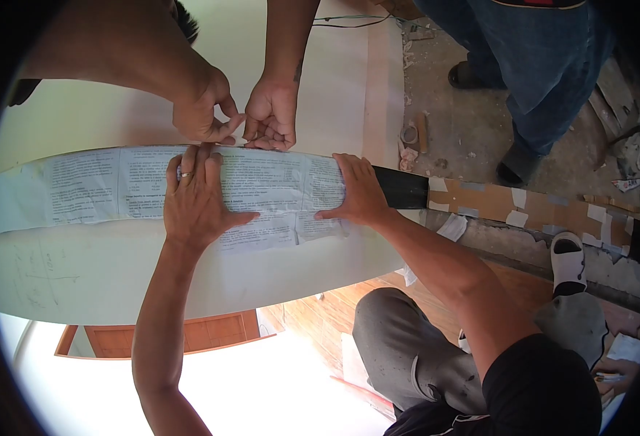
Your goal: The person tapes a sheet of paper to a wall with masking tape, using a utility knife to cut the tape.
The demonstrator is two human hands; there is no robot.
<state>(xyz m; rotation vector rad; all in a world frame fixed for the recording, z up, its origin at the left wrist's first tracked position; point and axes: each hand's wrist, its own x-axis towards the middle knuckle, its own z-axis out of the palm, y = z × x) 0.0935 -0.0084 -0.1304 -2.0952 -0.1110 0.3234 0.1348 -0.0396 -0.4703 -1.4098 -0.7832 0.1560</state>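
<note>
A long strip of printed paper [262, 192] lies along the edge of a smooth, pale curved panel [116, 272]. My left hand [196, 196], with a ring on one finger, rests flat on the paper. Its fingers point toward the far edge and its thumb stretches right. My right hand [360, 189] presses on the strip's right end, fingers spread and thumb pointing left. Just beyond my left hand's fingertips, a co-worker's two hands [273, 116] come together at the paper's far edge. Whatever those fingers may be pinching is too small to make out.
A dark end piece [400, 187] and a cardboard strip [494, 202] with tape patches extend right. A person in jeans [545, 65] stands at the upper right. A tape roll [408, 134] and debris lie on the floor. My knee [389, 320] is below.
</note>
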